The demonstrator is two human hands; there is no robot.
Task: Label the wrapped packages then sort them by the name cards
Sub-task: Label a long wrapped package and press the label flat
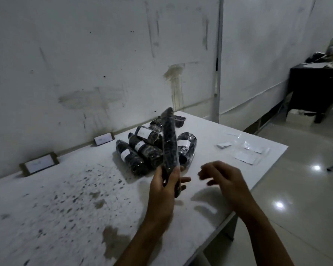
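Black cloth rolled in clear plastic is held up over the table point(56, 217) as one long package point(169, 148). It is gripped at its lower end by the left hand point(164, 186), with the fingers curled round it, and it stands nearly upright, tilted a little. No white label is seen on the side that shows. The right hand point(222, 176) hovers just beside it, relaxed and holding nothing. Behind, a pile of packages point(154, 148) lies on the table, and several of them already carry a white label. Loose labels point(243, 150) lie to the right, well apart from the pile. Two name cards point(39, 163) lean against the wall.

A slip is judged possible, because the plastic looks smooth and only one end is gripped. The held package could also be put back on the pile unlabelled and then be sorted to the wrong card. The writing on the cards cannot be read.
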